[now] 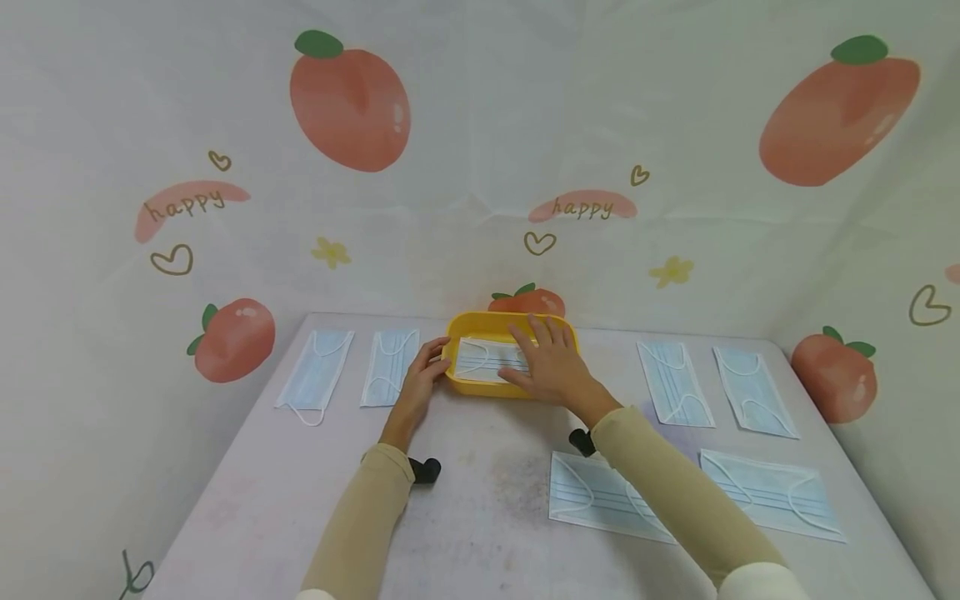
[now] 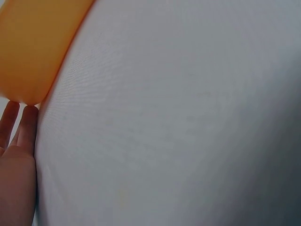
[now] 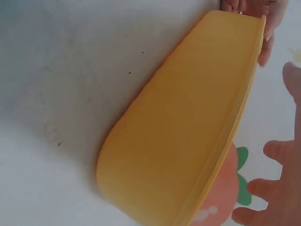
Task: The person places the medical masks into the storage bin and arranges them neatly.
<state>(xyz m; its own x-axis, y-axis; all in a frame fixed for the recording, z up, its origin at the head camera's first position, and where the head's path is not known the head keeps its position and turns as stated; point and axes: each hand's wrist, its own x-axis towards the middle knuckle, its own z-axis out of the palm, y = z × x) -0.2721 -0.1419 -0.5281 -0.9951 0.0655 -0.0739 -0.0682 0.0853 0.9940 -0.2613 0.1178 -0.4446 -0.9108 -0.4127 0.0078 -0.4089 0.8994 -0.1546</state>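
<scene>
A yellow plastic box [image 1: 480, 389] stands at the back middle of the table, with a light blue face mask [image 1: 489, 360] lying flat inside it. My left hand [image 1: 420, 383] is at the box's left end, and in the left wrist view its fingertips touch the yellow wall [image 2: 37, 42]. Over the right part of the box, my right hand [image 1: 557, 371] has its fingers spread and covers part of the mask. The right wrist view shows these spread fingers [image 3: 265, 188] above the rim, holding nothing. Whether they touch the mask is hidden.
Two masks lie left of the box, a far-left mask [image 1: 315, 371] and a nearer mask [image 1: 388, 367]. To the right are two upright masks [image 1: 675, 383] [image 1: 753, 392]. Two sideways masks [image 1: 600, 492] [image 1: 772, 492] lie in front. A printed cloth [image 1: 465, 150] hangs behind the table.
</scene>
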